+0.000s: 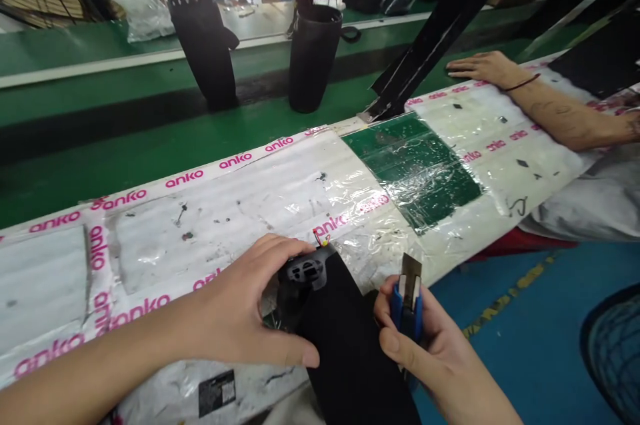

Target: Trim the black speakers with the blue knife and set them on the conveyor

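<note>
My left hand (240, 308) grips the top end of a black plastic part (345, 338) that lies across the near edge of the workbench (210, 212); thumb and fingers wrap round its ribbed end, where short red and yellow wires (319, 236) stick out. My right hand (425, 345) is closed round a blue utility knife (409, 302), blade pointing up, just right of the black part and not touching it.
The bench is covered with white "anko" printed plastic taped down, with a bare green patch (415, 165). Two black upright housings (207, 45) (313, 55) stand on the green conveyor behind. Another person's arm (545, 102) rests on the bench at right. A black fan grille (613, 345) lies on the blue floor.
</note>
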Available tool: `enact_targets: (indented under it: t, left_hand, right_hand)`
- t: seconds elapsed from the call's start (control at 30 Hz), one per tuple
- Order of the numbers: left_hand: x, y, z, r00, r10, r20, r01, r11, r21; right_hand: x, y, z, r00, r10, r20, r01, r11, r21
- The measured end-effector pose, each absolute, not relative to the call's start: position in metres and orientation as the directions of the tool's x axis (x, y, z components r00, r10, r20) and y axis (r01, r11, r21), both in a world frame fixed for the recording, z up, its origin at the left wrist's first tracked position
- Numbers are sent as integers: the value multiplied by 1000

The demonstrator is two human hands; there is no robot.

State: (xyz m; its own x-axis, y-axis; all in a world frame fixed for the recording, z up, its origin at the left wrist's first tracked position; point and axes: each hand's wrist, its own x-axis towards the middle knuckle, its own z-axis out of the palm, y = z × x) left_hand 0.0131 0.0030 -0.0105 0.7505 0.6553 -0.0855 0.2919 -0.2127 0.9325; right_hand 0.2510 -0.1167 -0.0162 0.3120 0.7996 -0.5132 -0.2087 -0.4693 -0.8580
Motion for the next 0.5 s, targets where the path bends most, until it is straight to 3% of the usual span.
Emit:
enact_targets:
  t: [0.13, 0.5]
  left_hand:
    - [14, 5, -18, 757, 652, -31, 343, -356, 869]
    - [33, -16, -22, 664, 744, -76, 452, -318, 834]
  right_hand:
    - [263, -121, -21, 356, 779, -516, -223, -465, -857]
    - [272, -127, -31, 401, 736, -545, -287, -464, -838]
